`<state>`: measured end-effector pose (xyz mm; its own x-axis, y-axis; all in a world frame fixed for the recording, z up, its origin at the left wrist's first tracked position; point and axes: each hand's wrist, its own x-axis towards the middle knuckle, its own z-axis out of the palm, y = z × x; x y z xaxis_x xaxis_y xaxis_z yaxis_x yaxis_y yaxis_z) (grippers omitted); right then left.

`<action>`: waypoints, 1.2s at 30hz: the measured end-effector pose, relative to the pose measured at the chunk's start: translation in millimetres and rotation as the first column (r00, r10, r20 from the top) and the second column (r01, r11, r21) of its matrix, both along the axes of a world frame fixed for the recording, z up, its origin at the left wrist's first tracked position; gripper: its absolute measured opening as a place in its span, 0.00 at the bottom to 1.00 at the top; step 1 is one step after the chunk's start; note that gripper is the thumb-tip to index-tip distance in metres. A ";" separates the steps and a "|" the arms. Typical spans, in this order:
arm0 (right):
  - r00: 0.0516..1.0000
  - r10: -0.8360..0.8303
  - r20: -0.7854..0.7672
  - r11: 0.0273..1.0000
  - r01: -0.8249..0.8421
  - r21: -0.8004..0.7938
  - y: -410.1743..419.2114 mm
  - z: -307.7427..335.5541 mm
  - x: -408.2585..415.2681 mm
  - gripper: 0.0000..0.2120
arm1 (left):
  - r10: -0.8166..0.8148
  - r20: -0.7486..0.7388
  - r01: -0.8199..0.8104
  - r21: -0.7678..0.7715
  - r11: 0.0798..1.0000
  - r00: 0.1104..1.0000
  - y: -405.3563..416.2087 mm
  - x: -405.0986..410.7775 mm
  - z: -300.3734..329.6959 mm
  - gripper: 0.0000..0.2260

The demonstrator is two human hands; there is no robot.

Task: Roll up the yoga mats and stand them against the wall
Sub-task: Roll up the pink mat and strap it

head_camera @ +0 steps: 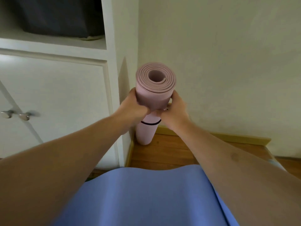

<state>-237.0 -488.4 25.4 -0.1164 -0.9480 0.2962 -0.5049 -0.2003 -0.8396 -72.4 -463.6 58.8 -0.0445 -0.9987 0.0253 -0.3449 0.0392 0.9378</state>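
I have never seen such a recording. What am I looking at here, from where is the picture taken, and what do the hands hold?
There is no machine: a person wears a camera on the head, so the single picture looks forward and down along both bare arms. The left hand and the right hand both grip a rolled pink mat, which stands upright in the corner with its lower end on the wooden floor. A dark strap goes round the roll. The wall is behind it, a white cupboard to the left. A blue mat lies unrolled on the floor, nearest the camera.
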 end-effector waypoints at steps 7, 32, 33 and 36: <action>0.995 -0.025 -0.099 0.999 0.029 0.046 -64.3 5.4 11.2 0.29 | 0.056 -0.074 -0.053 0.036 0.998 0.996 -48.8 -7.8 -3.7 0.40; 0.997 0.061 -0.043 0.937 -0.043 0.346 -82.3 -6.9 13.0 0.46 | -0.097 0.021 0.094 0.110 0.989 0.995 -42.9 6.6 -25.8 0.33; 0.997 0.059 -0.053 0.935 -0.036 0.354 -79.7 -8.1 11.9 0.46 | -0.100 0.029 0.097 0.103 0.990 0.995 -39.2 8.2 -27.8 0.33; 0.995 0.074 -0.062 0.930 -0.047 0.365 -64.6 -11.2 8.7 0.46 | -0.108 0.033 0.105 0.096 0.990 0.994 -24.3 12.3 -33.7 0.32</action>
